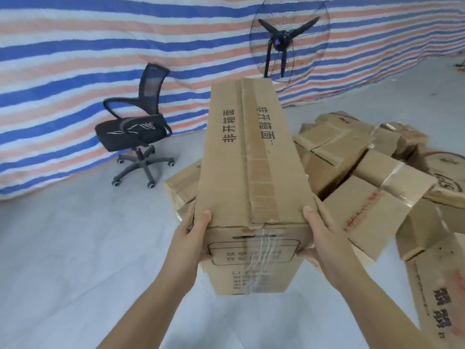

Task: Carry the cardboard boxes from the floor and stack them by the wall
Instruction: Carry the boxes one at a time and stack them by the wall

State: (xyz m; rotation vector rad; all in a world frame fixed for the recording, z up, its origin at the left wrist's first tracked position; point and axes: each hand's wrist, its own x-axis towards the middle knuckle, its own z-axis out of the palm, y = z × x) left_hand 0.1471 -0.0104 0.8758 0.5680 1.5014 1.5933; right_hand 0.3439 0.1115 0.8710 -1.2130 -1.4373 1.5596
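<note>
A long cardboard box (251, 157) with black printed characters and a taped top seam is held up in the air, pointing away from me. My left hand (193, 235) grips its near left corner, thumb on top. My right hand (319, 238) grips the near right corner, thumb on top and fingers under the end face. Behind and to the right of it, a loose pile of cardboard boxes (364, 172) lies on the floor. The striped tarp wall (75, 71) runs across the back.
A black mesh office chair (137, 127) on casters stands at the left by the wall. A large black pedestal fan (284, 41) stands at the wall behind the held box. Another printed box (437, 298) lies at the lower right. Grey floor (75, 248) spreads to the left.
</note>
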